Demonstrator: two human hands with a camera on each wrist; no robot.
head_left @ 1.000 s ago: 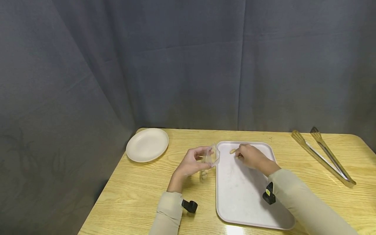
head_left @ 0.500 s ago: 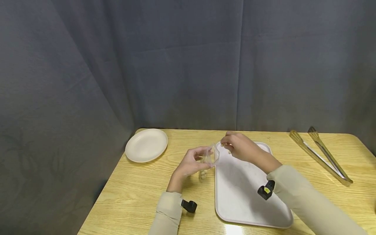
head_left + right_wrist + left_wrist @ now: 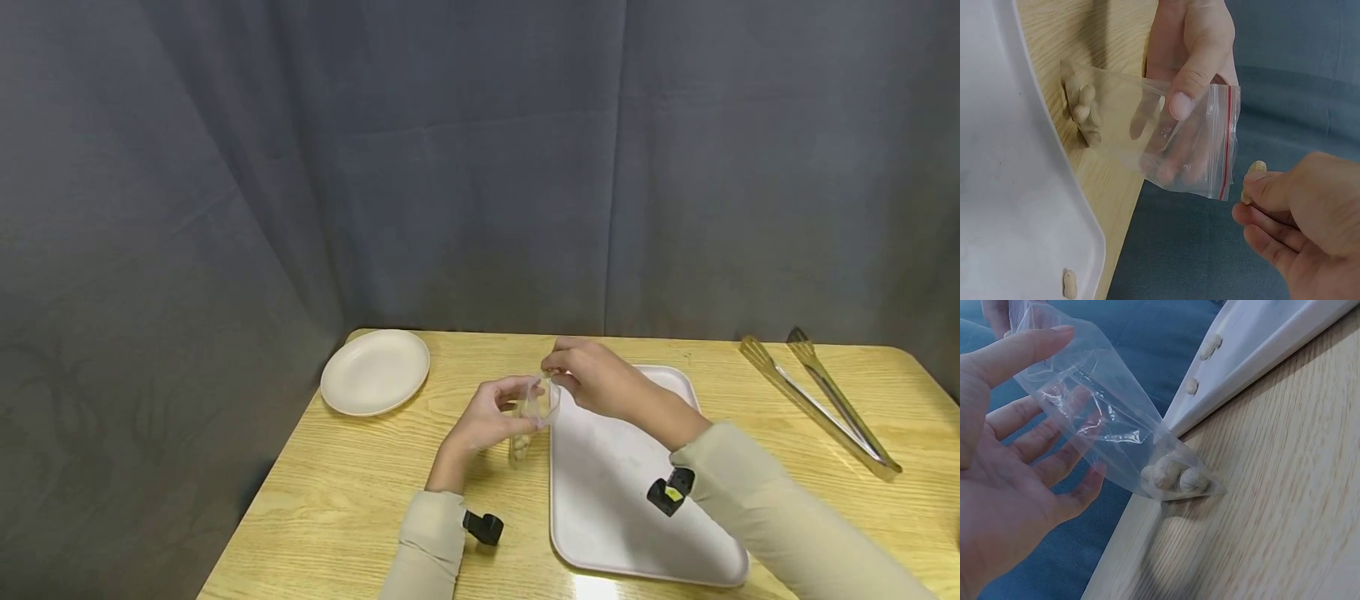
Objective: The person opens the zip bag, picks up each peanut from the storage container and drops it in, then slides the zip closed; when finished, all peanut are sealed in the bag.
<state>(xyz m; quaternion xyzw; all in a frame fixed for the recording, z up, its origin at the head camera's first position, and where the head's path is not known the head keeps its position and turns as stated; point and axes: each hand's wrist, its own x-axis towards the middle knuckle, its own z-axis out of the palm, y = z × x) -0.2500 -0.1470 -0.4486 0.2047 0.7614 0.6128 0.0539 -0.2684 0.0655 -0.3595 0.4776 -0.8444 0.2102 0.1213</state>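
Observation:
My left hand [image 3: 487, 415] grips a clear zip bag [image 3: 1129, 119] with a red line along its mouth. Several unshelled peanuts [image 3: 1087, 107] lie in the bag's bottom corner, close over the wooden table. The thumb lies on one side of the bag, and the other fingers show through the plastic. My right hand [image 3: 600, 382] pinches a single peanut [image 3: 1255, 178] between thumb and fingers, right beside the bag's mouth. Below the right arm lies a pale rectangular tray [image 3: 622, 508]. A loose peanut [image 3: 1070, 284] sits near its corner in the right wrist view.
A round pale plate [image 3: 375, 372] stands at the table's back left corner. Metal tongs [image 3: 828, 408] lie spread on the right side of the wooden table [image 3: 337, 500]. A dark grey curtain [image 3: 480, 167] hangs behind.
My right hand has come up off the tray with a peanut and moved left to the bag's mouth. The left hand holds the bag in nearly the same spot.

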